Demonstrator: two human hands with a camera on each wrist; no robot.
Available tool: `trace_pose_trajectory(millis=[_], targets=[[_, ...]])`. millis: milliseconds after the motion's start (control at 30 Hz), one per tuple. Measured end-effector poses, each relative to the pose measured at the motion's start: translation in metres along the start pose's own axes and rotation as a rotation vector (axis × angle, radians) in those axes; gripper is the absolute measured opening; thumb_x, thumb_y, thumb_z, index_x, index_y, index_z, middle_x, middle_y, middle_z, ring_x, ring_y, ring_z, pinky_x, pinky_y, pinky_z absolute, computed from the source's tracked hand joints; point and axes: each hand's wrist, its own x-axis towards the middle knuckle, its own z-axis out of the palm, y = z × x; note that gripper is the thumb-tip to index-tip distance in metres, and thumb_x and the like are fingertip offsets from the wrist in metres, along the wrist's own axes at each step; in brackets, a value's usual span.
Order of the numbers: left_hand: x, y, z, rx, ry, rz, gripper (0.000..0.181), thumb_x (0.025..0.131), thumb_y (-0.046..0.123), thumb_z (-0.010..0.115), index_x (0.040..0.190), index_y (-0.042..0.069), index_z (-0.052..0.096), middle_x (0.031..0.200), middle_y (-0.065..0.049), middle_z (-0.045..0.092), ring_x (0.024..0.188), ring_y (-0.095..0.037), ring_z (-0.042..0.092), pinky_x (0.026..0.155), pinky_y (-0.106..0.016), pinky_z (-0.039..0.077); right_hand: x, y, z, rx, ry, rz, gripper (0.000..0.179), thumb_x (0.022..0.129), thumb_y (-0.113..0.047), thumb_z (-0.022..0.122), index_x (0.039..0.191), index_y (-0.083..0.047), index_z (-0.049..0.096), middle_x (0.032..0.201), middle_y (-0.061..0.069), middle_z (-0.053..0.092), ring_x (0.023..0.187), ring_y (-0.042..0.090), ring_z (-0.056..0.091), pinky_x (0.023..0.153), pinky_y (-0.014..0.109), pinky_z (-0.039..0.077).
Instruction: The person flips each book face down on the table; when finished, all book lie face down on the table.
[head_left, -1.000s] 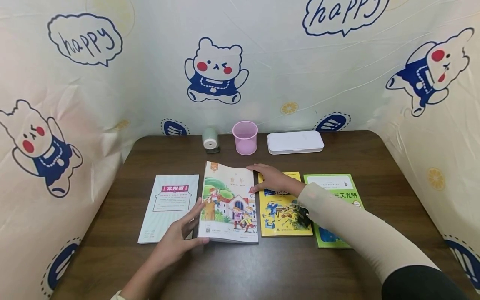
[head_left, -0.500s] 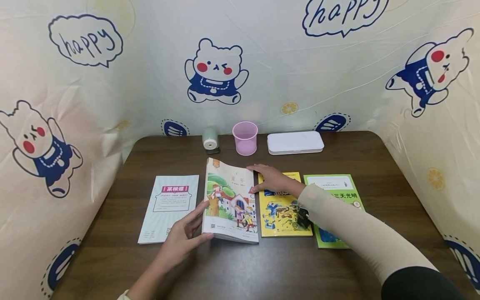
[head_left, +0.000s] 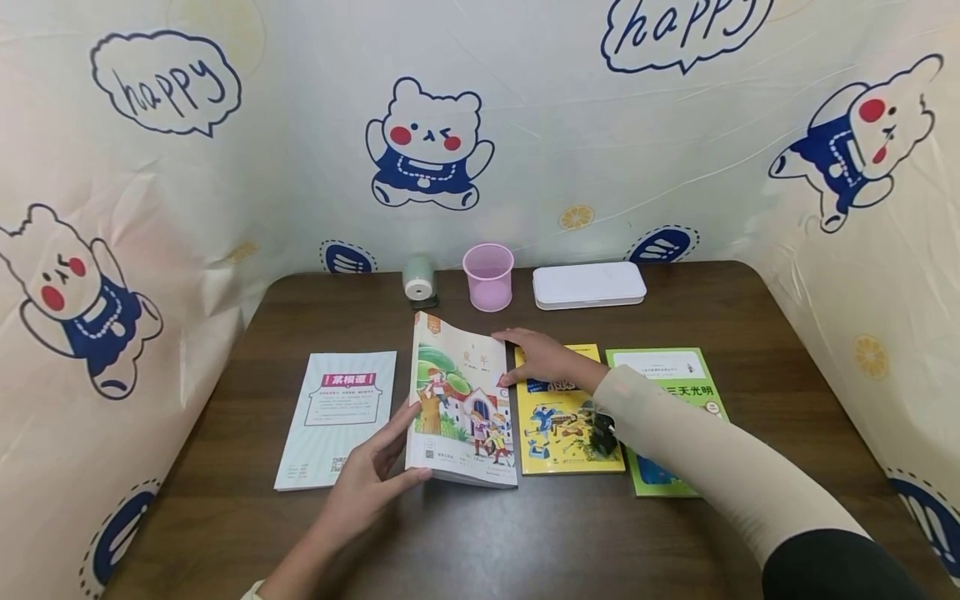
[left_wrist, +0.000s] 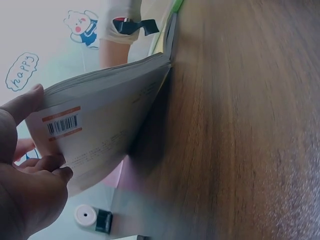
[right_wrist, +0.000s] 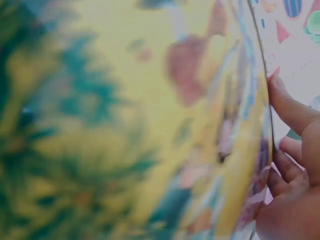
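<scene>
My left hand [head_left: 365,483] holds a white paperback book [head_left: 465,400] by its lower left side. The left wrist view shows the thumb [left_wrist: 31,100] at the page edges and curled fingers [left_wrist: 47,167] against the barcoded back cover. That side of the book is raised, while its right side stays low. My right hand [head_left: 543,357] rests at the book's upper right edge, fingers extended, its wrist over a yellow book [head_left: 562,425]. The right wrist view has its thumb [right_wrist: 292,107] at the border between the two books.
A pale blue book [head_left: 330,433] lies left; a green book [head_left: 693,367] lies right, partly under the right sleeve. Along the back of the wooden table [head_left: 480,542] stand a green pencil sharpener [head_left: 419,277], a pink cup [head_left: 489,279] and a white case [head_left: 588,285].
My left hand has moved slightly right and raised the white book's left side, so its cover tilts more. The right hand has stayed at the book's right edge.
</scene>
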Motion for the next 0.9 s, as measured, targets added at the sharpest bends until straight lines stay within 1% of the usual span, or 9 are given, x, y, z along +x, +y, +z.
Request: trace_pose_trajectory(millis=[133, 267, 367, 467, 533, 733, 900], targets=[[-0.001, -0.001, -0.001, 0.009, 0.007, 0.013, 0.083, 0.086, 0.018, 0.085, 0.158, 0.015, 0.044, 0.170, -0.006, 0.025, 0.155, -0.025, 0.023, 0.111, -0.014, 0.031, 0.003, -0.007, -0.003, -0.054, -0.010, -0.032, 0.094, 0.087, -0.044, 0.083, 0.162, -0.013, 0.035, 0.164, 0.013, 0.038, 0.149, 0.030, 0.038, 0.121, 0.046, 0.035], [-0.002, -0.002, -0.002, 0.005, 0.012, 0.039, 0.083, 0.085, 0.014, 0.085, 0.157, 0.013, 0.044, 0.170, -0.008, 0.025, 0.155, -0.025, 0.024, 0.111, -0.014, 0.031, 0.005, -0.014, -0.004, -0.080, -0.030, -0.047, 0.093, 0.090, -0.046, 0.079, 0.162, -0.011, 0.033, 0.165, 0.014, 0.036, 0.152, 0.031, 0.034, 0.122, 0.047, 0.033], [-0.003, -0.003, -0.002, 0.004, 0.011, 0.041, 0.083, 0.085, 0.014, 0.085, 0.157, 0.013, 0.044, 0.170, -0.007, 0.025, 0.155, -0.024, 0.023, 0.111, -0.014, 0.031, 0.008, -0.021, -0.004, -0.067, -0.038, -0.061, 0.091, 0.093, -0.050, 0.074, 0.163, -0.011, 0.031, 0.166, 0.014, 0.033, 0.154, 0.031, 0.030, 0.124, 0.047, 0.030], [-0.003, -0.002, -0.002, 0.005, 0.010, 0.037, 0.083, 0.085, 0.016, 0.086, 0.157, 0.015, 0.045, 0.170, -0.005, 0.024, 0.155, -0.023, 0.022, 0.111, -0.014, 0.031, 0.013, -0.029, -0.003, -0.050, -0.039, -0.093, 0.090, 0.095, -0.054, 0.069, 0.163, -0.009, 0.030, 0.166, 0.014, 0.034, 0.153, 0.029, 0.033, 0.124, 0.045, 0.031], [-0.003, 0.000, -0.001, 0.006, 0.007, 0.040, 0.083, 0.085, 0.016, 0.086, 0.157, 0.016, 0.046, 0.171, -0.004, 0.023, 0.156, -0.022, 0.022, 0.112, -0.014, 0.031, 0.016, -0.034, -0.002, -0.041, -0.036, -0.114, 0.090, 0.097, -0.055, 0.066, 0.163, -0.008, 0.029, 0.166, 0.014, 0.034, 0.154, 0.030, 0.032, 0.124, 0.045, 0.030], [-0.003, 0.006, 0.000, 0.022, 0.005, 0.059, 0.082, 0.085, 0.016, 0.085, 0.157, 0.017, 0.046, 0.171, -0.004, 0.021, 0.156, -0.022, 0.021, 0.112, -0.013, 0.030, 0.023, -0.046, 0.000, 0.007, -0.034, -0.155, 0.086, 0.100, -0.052, 0.062, 0.163, -0.005, 0.027, 0.166, 0.017, 0.032, 0.154, 0.033, 0.031, 0.124, 0.047, 0.030], [-0.004, 0.011, -0.001, 0.027, 0.003, 0.101, 0.080, 0.086, 0.011, 0.084, 0.156, 0.014, 0.046, 0.171, -0.006, 0.021, 0.156, -0.023, 0.021, 0.113, -0.014, 0.029, 0.025, -0.053, 0.000, 0.045, -0.030, -0.173, 0.083, 0.102, -0.049, 0.060, 0.164, -0.006, 0.025, 0.166, 0.017, 0.033, 0.152, 0.032, 0.034, 0.122, 0.047, 0.033]])
